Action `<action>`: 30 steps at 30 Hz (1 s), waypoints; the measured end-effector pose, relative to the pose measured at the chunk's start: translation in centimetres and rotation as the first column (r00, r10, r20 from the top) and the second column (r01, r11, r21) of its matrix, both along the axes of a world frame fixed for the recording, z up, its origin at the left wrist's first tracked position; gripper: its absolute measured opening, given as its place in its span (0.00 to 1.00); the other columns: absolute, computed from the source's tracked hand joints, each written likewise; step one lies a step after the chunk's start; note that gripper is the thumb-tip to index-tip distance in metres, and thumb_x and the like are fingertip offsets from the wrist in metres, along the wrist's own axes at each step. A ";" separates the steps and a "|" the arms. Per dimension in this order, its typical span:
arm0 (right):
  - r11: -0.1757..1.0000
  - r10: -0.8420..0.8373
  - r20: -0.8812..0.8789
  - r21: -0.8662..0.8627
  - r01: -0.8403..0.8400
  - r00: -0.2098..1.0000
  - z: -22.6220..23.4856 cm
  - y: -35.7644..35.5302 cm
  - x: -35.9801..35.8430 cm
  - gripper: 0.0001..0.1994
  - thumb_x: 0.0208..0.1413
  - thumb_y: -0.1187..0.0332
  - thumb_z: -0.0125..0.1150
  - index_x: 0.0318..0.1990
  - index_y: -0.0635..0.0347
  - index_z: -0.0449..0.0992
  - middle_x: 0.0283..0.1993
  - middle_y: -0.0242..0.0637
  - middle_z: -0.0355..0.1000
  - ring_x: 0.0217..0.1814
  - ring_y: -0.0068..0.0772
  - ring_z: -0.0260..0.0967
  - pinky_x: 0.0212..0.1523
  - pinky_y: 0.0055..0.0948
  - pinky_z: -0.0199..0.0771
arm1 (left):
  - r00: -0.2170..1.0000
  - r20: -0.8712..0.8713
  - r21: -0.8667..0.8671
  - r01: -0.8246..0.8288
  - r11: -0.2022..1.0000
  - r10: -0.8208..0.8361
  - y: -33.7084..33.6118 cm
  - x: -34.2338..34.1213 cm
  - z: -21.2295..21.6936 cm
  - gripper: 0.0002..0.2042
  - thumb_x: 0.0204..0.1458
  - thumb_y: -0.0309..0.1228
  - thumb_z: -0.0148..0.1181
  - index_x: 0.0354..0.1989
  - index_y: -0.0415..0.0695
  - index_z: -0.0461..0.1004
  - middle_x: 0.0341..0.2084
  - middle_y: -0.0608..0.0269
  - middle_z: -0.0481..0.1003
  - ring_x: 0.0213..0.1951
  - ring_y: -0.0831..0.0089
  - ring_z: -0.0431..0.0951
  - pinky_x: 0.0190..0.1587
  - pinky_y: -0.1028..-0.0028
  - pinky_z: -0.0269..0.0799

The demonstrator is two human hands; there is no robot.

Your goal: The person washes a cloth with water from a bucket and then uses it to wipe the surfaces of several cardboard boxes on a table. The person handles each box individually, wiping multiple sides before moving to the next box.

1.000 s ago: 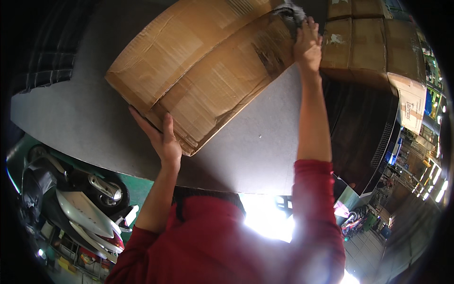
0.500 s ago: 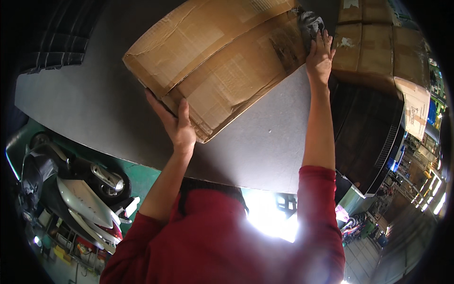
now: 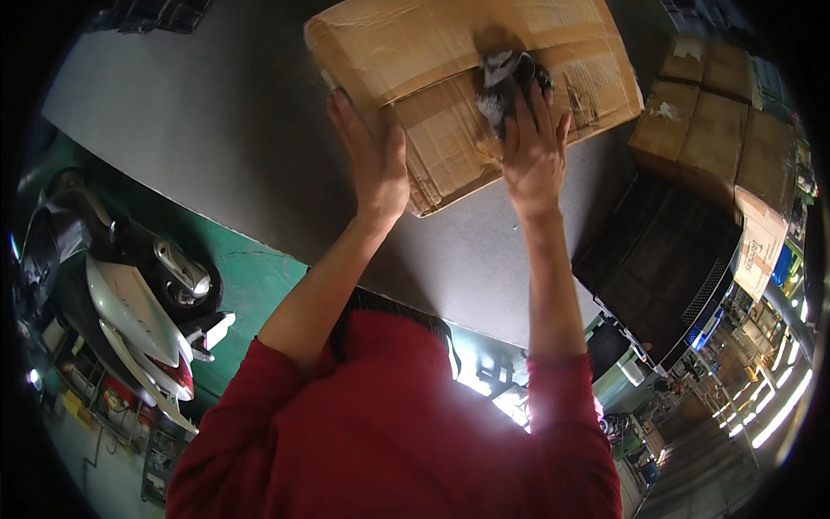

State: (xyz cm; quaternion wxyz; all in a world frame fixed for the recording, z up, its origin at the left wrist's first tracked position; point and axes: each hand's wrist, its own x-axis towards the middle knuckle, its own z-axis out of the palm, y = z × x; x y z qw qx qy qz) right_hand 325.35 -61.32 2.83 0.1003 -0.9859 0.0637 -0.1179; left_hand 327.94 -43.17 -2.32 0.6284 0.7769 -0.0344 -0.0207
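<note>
A worn brown cardboard box (image 3: pixel 519 52), creased and taped, lies at an angle on the grey tabletop (image 3: pixel 251 112). My left hand (image 3: pixel 380 177) is flat against the box's left end, fingers stretched and thumb apart. On top of the box my right hand (image 3: pixel 536 160) has its fingers over a crumpled grey-and-black bundle that looks like a rag (image 3: pixel 497 95), pressing it to the cardboard. Part of the rag is hidden under the fingers. Both red-sleeved arms reach forward across the near edge of the table.
Stacked brown cartons (image 3: pixel 709 130) stand at the right, beside a dark box-shaped object (image 3: pixel 657 259). A white scooter (image 3: pixel 130 303) is parked on the green floor (image 3: pixel 251 268) at the left. Black ribbed items (image 3: pixel 156 16) lie at the far left of the table.
My right hand has brought the rag leftward from the box's right end to the middle of its top. My left hand stays at the box's left end. The view has shifted.
</note>
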 end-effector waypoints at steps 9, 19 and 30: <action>0.830 0.122 0.082 0.538 -0.147 0.989 0.4 6.2 -0.9 0.13 0.54 0.75 0.52 0.48 0.66 0.73 0.57 0.51 0.64 0.63 0.52 0.58 0.62 0.45 0.58 | 0.992 0.084 0.057 0.094 0.994 -0.098 -0.2 2.3 -0.4 0.29 0.61 0.38 0.39 0.67 0.40 0.40 0.65 0.36 0.38 0.66 0.44 0.41 0.66 0.60 0.41; 0.927 0.353 0.257 0.036 -0.374 0.900 -1.9 4.9 15.6 0.21 0.57 0.66 0.51 0.60 0.51 0.64 0.66 0.41 0.56 0.68 0.47 0.51 0.65 0.55 0.47 | 0.971 -0.014 0.023 0.241 0.970 -0.240 0.1 1.9 0.5 0.36 0.57 0.33 0.47 0.67 0.39 0.32 0.66 0.38 0.30 0.68 0.46 0.32 0.66 0.60 0.37; 0.967 0.016 -0.089 -0.253 -0.038 0.996 -0.6 -8.4 6.7 0.31 0.52 0.50 0.56 0.62 0.51 0.61 0.65 0.43 0.56 0.69 0.42 0.50 0.67 0.48 0.47 | 0.991 -0.085 -0.157 0.085 0.984 -0.099 -0.3 1.2 0.4 0.34 0.57 0.31 0.47 0.66 0.35 0.35 0.67 0.41 0.35 0.68 0.52 0.34 0.67 0.62 0.33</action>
